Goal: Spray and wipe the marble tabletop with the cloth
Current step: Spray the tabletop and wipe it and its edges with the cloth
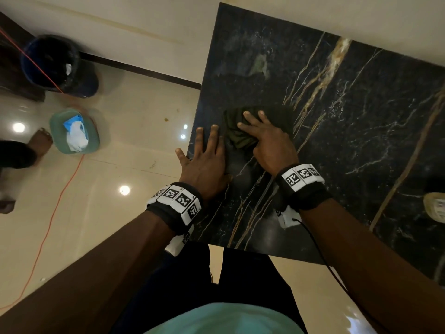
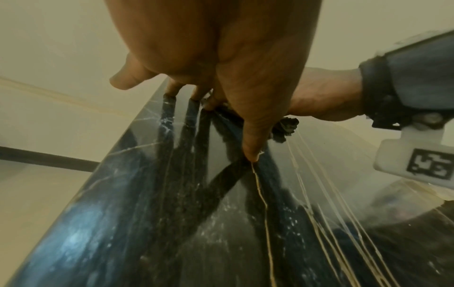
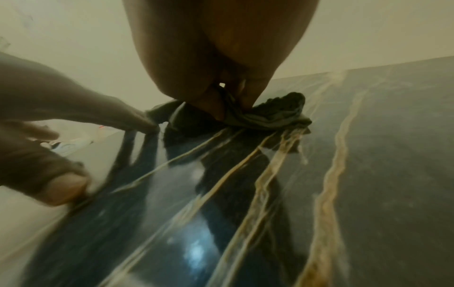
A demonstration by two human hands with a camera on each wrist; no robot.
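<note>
Left hand lies flat, fingers straight, on the table beside the cloth. From the head view, the right hand covers the cloth; only its wrist view shows the thumb pinching folds.

Legible words or numbers: none.
Left wristband: row of white tiles, each with a black square coded marker. Pattern only, no letters.
Right wristband: same markers, and one more on the white block hanging under it.
Pale container at the right edge of the marble tabletop: white label, print too blurred to read.
</note>
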